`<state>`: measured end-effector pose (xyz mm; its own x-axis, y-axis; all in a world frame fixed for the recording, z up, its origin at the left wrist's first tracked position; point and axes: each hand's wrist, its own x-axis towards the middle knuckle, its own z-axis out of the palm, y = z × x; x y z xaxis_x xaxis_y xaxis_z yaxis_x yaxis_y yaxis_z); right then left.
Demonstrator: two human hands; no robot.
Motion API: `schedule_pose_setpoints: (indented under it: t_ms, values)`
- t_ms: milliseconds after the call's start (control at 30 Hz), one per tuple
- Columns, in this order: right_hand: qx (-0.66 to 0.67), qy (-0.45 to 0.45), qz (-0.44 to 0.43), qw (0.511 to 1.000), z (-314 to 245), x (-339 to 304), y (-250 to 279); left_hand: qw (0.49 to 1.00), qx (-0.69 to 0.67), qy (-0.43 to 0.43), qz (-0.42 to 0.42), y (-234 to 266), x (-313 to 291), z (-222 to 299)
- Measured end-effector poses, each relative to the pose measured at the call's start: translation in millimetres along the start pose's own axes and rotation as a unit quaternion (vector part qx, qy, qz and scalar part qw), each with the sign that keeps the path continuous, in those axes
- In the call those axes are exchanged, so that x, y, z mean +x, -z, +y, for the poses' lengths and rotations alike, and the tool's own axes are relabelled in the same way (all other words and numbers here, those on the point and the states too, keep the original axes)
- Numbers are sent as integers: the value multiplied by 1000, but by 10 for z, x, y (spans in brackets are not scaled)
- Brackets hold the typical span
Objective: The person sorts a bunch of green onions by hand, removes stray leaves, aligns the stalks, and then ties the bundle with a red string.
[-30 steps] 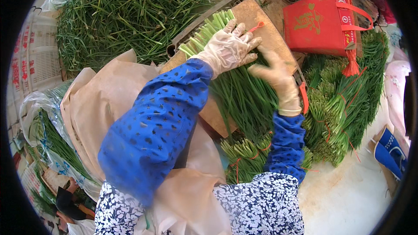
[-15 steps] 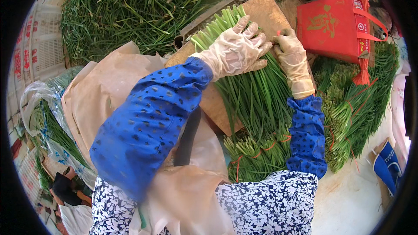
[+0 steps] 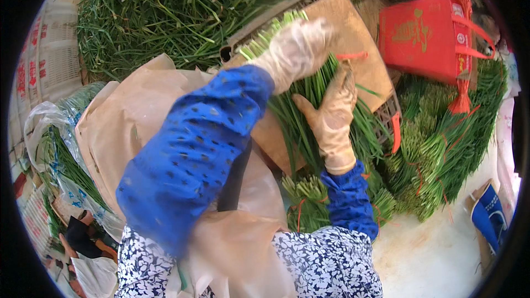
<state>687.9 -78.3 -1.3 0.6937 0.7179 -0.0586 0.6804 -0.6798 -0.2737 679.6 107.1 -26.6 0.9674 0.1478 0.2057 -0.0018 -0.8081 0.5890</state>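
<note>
Bundle of green chives (image 3: 309,116) lying lengthwise on the brown board (image 3: 353,38), cut pale ends toward the far left corner of the board. Left hand (image 3: 295,49), in a pale glove, pressed over the top of the bundle near the cut ends, fingers curled around the stalks; blurred, so exact closure hard to tell. Right hand (image 3: 331,113), in a tan glove, laid flat against the bundle's right side, fingers extended and spread, nothing clamped. Thin red band (image 3: 350,55) just above the right hand, at the bundle, over the board. Blue sleeves (image 3: 193,149) on both forearms. Grey crate (image 3: 276,14) under the board, rim showing along the board's left edge. Loose heap of chives (image 3: 176,5) beyond the board, far left. Red bag (image 3: 425,38) just right of the board. Tied chive bundles (image 3: 436,160) stacked right of and below the board. Tan apron (image 3: 121,127) left of the board, near side. White sacks (image 3: 47,60) far left of the board.
</note>
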Motion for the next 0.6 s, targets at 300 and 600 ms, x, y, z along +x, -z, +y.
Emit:
schedule_pose_setpoints:
  t_ms: [300, 600]
  values:
    - [-74, -25, 49, 996, 24, -31, -207, 960, 174, -26, -216, 208, 650, -50]
    - [-45, -72, 16, 996, -4, -48, -200, 985, 72, -21, -153, 84, 712, -294]
